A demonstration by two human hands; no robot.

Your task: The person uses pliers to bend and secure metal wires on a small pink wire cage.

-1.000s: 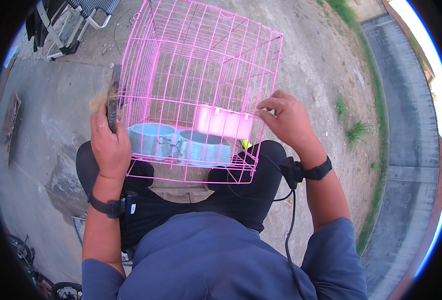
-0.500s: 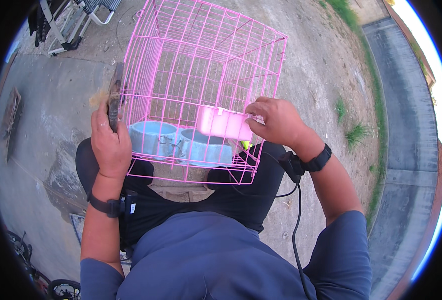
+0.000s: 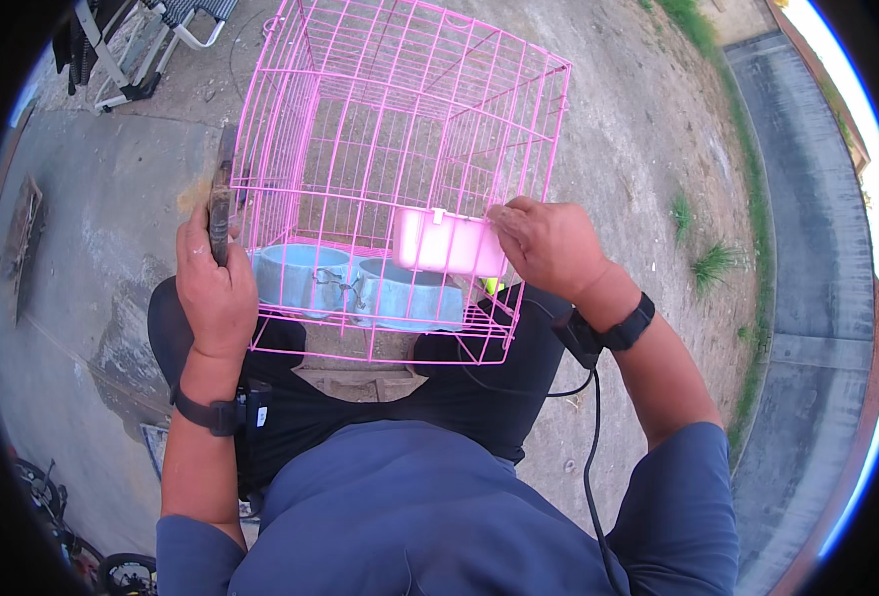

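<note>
A pink wire pet cage (image 3: 375,134) stands before me, over my knees. My left hand (image 3: 216,298) is closed around a dark, worn brush (image 3: 221,214) with tan bristles, upright beside the cage's left side. At the front right, a pink plastic feeding cup (image 3: 444,243) hangs against the wires. The fingers of my right hand (image 3: 551,248) are bent and closed at the cup's upper right edge; their tips are partly hidden. Behind the lower wires sits a pale blue double bowl (image 3: 305,278) with two round hollows.
A folding chair (image 3: 126,60) stands at the far left. A weathered board (image 3: 27,233) lies on the concrete, with bicycles (image 3: 47,502) at the lower left. A black cable (image 3: 590,467) runs down from my right wrist. Grass tufts (image 3: 713,263) grow right of the cage.
My left hand and the brush have shifted slightly left and down. The cage's left side has swung a little left. My right hand's fingers have straightened slightly at the cup's edge.
</note>
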